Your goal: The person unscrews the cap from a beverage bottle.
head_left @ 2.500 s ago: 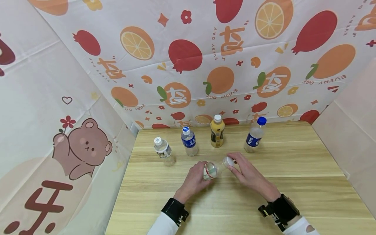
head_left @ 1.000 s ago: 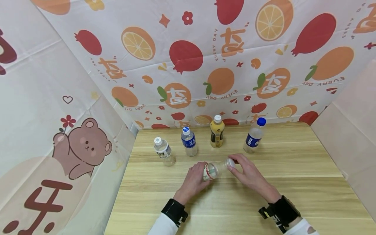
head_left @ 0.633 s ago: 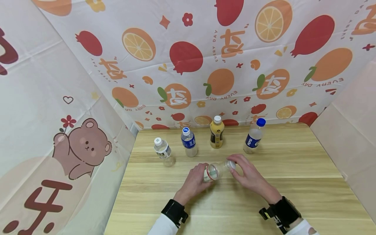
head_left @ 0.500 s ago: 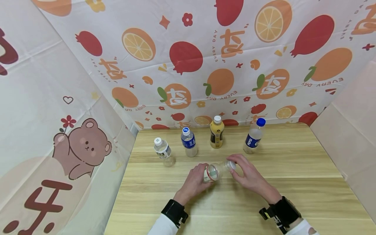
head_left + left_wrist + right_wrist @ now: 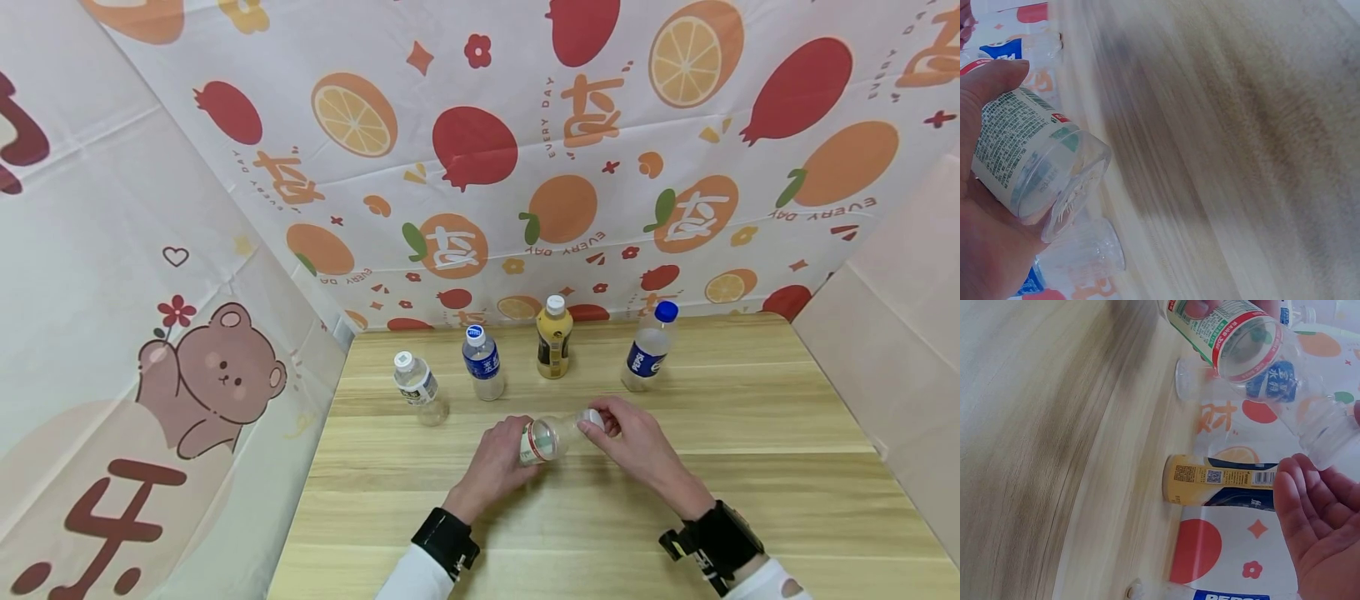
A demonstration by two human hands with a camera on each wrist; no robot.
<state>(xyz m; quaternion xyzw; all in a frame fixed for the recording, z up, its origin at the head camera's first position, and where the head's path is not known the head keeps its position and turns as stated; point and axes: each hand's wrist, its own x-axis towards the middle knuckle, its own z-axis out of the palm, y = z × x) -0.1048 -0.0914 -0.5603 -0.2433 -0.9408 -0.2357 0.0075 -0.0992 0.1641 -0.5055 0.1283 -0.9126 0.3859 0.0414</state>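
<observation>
My left hand (image 5: pixel 498 460) grips a clear plastic bottle (image 5: pixel 558 435) round its labelled body. The bottle lies tilted above the table, its neck toward my right hand (image 5: pixel 637 442). With thumb and curled fingers, that hand pinches the white bottle cap (image 5: pixel 592 419) at the neck end. The left wrist view shows the left thumb across the white label with green print (image 5: pixel 1013 134) and the bottle's clear base (image 5: pixel 1075 181). In the right wrist view, the right fingertips (image 5: pixel 1294 472) are right at the bottle's neck (image 5: pixel 1329 434), and the right thumb is mostly cut off by the frame.
Beyond the hands on the wooden table (image 5: pixel 750 500) stand a clear bottle with a white cap (image 5: pixel 420 387), a blue-labelled bottle (image 5: pixel 483 364), a yellow bottle (image 5: pixel 553 342) and a blue-capped Pepsi bottle (image 5: pixel 648 354). A fruit-print cloth (image 5: pixel 517 83) hangs behind.
The right fingers have opened slightly round the cap, then curled in again, with the thumb now further across it. The left hand's hold on the bottle is nearly unchanged.
</observation>
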